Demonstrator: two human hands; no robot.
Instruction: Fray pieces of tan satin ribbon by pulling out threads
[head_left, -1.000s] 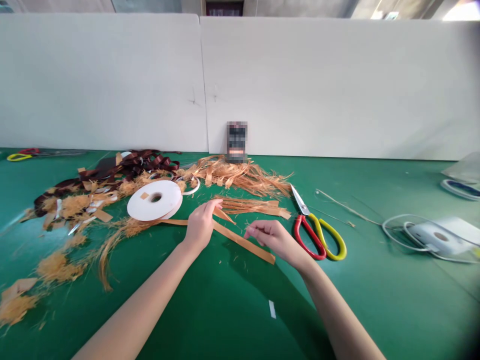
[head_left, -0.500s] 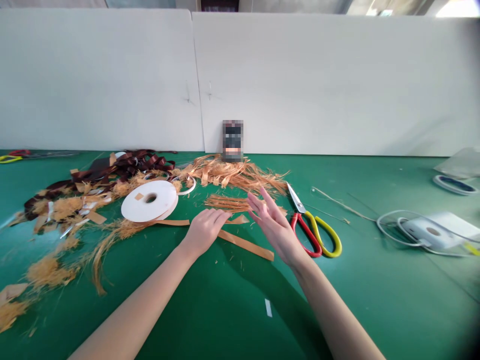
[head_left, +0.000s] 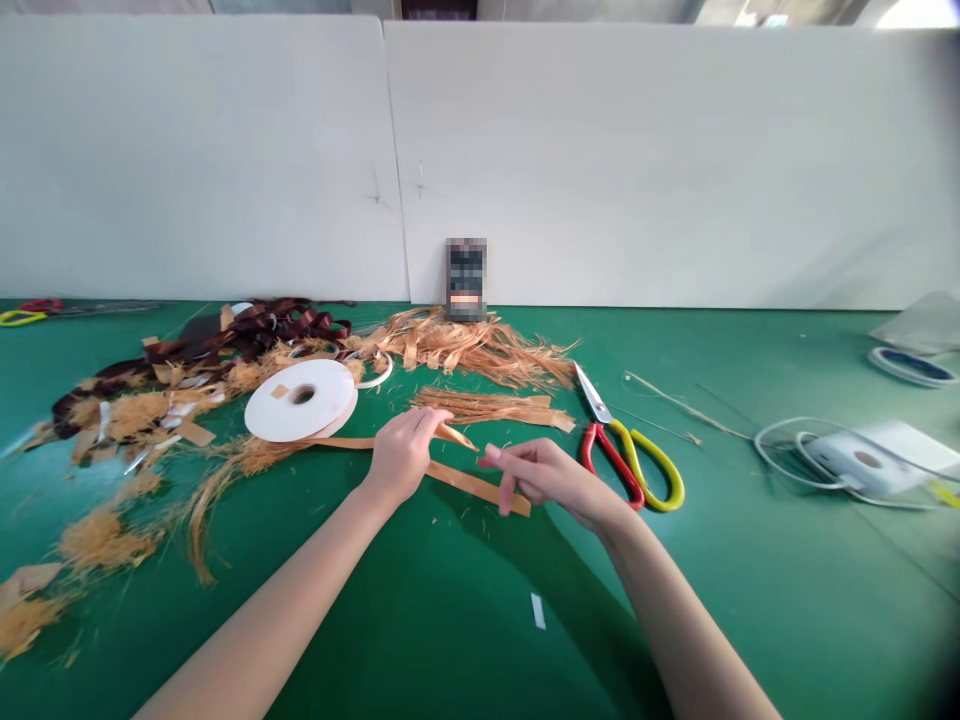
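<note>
Left hand (head_left: 403, 455) clasps tan ribbon (head_left: 456, 436), best pinched near the tip; right hand (head_left: 538, 474), at its three o'clock, grip unclear.

Way in from the near side, crowded beyond
A hand could slip between the forearms over the green table (head_left: 420, 620), up to the tan ribbon (head_left: 469, 482) crossing the narrow gap between left hand (head_left: 403, 455) and right hand (head_left: 551, 478); scissors (head_left: 602, 414) block the right, the spool (head_left: 274, 410) the left, white panels (head_left: 600, 160) the back.
</note>
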